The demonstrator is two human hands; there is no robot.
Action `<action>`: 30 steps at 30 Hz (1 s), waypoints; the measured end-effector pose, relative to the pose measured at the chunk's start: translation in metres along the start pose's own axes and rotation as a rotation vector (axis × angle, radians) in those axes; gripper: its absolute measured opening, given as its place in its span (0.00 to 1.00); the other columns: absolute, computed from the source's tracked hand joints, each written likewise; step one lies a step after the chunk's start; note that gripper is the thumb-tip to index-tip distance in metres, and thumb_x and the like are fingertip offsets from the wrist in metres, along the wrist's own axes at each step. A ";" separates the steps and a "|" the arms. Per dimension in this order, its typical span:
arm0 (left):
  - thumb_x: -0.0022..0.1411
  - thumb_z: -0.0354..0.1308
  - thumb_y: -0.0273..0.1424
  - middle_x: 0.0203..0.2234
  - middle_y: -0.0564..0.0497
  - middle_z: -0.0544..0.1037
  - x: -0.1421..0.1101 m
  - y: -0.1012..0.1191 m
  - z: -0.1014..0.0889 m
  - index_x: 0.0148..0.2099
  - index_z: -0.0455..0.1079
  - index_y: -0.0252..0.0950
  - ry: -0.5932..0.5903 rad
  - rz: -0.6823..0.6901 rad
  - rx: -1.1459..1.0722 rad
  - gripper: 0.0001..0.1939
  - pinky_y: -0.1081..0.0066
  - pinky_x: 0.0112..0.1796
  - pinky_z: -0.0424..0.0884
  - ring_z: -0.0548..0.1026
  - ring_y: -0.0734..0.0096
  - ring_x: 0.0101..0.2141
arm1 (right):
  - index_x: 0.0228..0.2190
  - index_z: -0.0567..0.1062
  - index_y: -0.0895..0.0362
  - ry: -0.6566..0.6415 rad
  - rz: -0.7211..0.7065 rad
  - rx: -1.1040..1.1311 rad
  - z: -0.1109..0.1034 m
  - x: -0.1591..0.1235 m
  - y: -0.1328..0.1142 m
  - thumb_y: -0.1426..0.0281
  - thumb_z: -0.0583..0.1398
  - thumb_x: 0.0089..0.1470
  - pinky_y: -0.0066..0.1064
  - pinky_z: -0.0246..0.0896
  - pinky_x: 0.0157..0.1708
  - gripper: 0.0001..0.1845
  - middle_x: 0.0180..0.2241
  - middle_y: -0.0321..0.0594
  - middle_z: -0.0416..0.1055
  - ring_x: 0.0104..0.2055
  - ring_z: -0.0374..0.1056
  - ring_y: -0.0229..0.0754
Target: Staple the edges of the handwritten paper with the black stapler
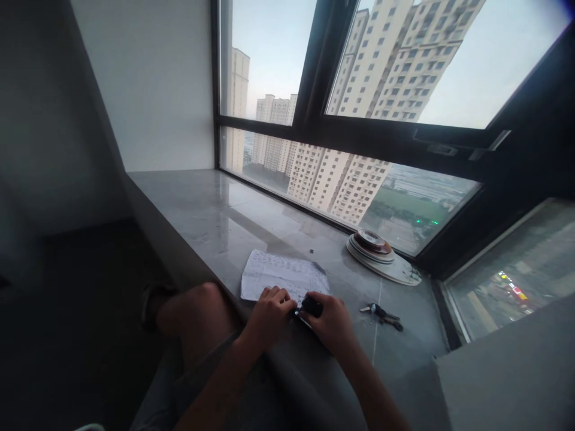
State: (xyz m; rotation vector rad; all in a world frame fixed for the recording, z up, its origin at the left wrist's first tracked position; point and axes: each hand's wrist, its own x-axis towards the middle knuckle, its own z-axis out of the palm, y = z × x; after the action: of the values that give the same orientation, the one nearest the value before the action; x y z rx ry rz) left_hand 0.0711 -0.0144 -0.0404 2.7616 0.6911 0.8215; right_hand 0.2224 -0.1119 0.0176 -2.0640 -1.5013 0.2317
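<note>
A written-on sheet of white paper [283, 272] lies on the grey tiled sill, with fold creases across it. At its near edge my right hand [330, 320] is closed round a small black object [312, 306] whose kind I cannot make out. Close on its left, my left hand [272, 314] has its fingers curled and pinched together by a small dark tip with a bright glint. What those fingers hold is too small to name. Something pale and thin shows under the right hand, mostly hidden.
Right of my hands lies a bunch of keys [381, 315]. Beyond it, against the window frame, stands a stack of plates [369, 246] with a brown-rimmed dish on top. The sill [193, 197] drops off at its near left edge, beside my bent leg [197, 311].
</note>
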 end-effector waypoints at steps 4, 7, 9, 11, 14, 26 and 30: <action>0.67 0.58 0.25 0.37 0.50 0.75 -0.002 -0.003 0.006 0.45 0.77 0.43 0.019 0.046 -0.049 0.10 0.61 0.46 0.63 0.70 0.62 0.42 | 0.44 0.81 0.57 0.064 0.051 -0.058 0.007 -0.001 -0.002 0.67 0.62 0.53 0.37 0.62 0.46 0.16 0.42 0.48 0.80 0.46 0.75 0.54; 0.67 0.59 0.25 0.36 0.49 0.75 -0.003 -0.004 0.008 0.43 0.78 0.42 0.045 0.060 -0.063 0.08 0.62 0.44 0.64 0.69 0.63 0.40 | 0.46 0.79 0.58 0.065 0.042 -0.087 0.011 -0.002 0.001 0.68 0.61 0.55 0.37 0.63 0.48 0.17 0.44 0.49 0.79 0.48 0.74 0.54; 0.67 0.58 0.24 0.36 0.49 0.74 -0.003 -0.003 0.009 0.41 0.77 0.41 0.062 0.062 -0.066 0.08 0.63 0.44 0.64 0.69 0.64 0.41 | 0.49 0.78 0.59 0.031 0.028 -0.053 0.014 -0.002 0.005 0.66 0.62 0.56 0.38 0.62 0.51 0.20 0.46 0.49 0.78 0.50 0.73 0.54; 0.67 0.59 0.24 0.37 0.50 0.74 -0.004 -0.001 0.010 0.42 0.77 0.41 0.073 0.056 -0.055 0.08 0.62 0.44 0.64 0.69 0.64 0.41 | 0.50 0.78 0.58 0.010 0.034 -0.011 0.017 -0.002 0.010 0.64 0.61 0.57 0.38 0.61 0.54 0.21 0.49 0.49 0.77 0.53 0.71 0.54; 0.66 0.60 0.24 0.37 0.50 0.74 -0.005 0.004 0.011 0.42 0.76 0.40 0.081 0.057 0.004 0.07 0.62 0.44 0.64 0.69 0.63 0.41 | 0.49 0.78 0.58 0.025 0.065 0.004 0.021 -0.002 0.014 0.64 0.60 0.58 0.40 0.59 0.57 0.20 0.51 0.50 0.76 0.55 0.70 0.55; 0.66 0.57 0.21 0.38 0.49 0.74 -0.007 0.003 0.009 0.45 0.76 0.41 0.096 -0.018 -0.056 0.11 0.61 0.45 0.64 0.70 0.63 0.43 | 0.41 0.79 0.55 -0.143 0.039 -0.026 0.001 -0.005 0.014 0.66 0.62 0.52 0.35 0.65 0.46 0.14 0.41 0.44 0.80 0.45 0.74 0.51; 0.63 0.56 0.18 0.41 0.48 0.74 -0.010 -0.023 -0.005 0.45 0.77 0.42 0.044 -0.044 -0.031 0.16 0.59 0.48 0.63 0.71 0.62 0.44 | 0.38 0.81 0.53 -0.291 0.088 -0.036 -0.023 -0.011 0.035 0.70 0.62 0.48 0.32 0.65 0.40 0.14 0.38 0.41 0.81 0.41 0.76 0.49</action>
State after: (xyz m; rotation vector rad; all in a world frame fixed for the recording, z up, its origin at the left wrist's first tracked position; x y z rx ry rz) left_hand 0.0523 0.0010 -0.0472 2.6985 0.7385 0.8786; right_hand 0.2571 -0.1371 0.0157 -2.2006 -1.5915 0.5640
